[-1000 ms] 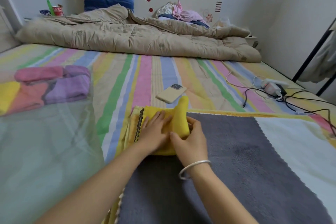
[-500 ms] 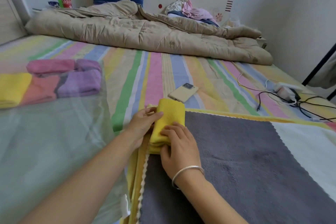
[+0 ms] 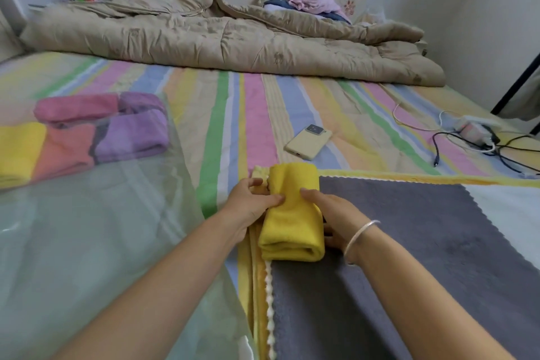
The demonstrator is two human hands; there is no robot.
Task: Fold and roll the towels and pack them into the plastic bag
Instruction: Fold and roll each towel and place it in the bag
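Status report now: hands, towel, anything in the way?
Left hand, right hand both grip rolled yellow towel. Plastic bag lies left, towels already inside. Nothing seen between.

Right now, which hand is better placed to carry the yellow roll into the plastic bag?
Probably the left hand. It pinches the yellow roll on the side nearest the plastic bag, which lies to the left. The right hand holds the other side, over the grey towel, and would have to cross.

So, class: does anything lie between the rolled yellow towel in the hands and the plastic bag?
Nothing visible does. The plastic bag lies left of the rolled yellow towel, beside the left hand; the phone sits beyond.
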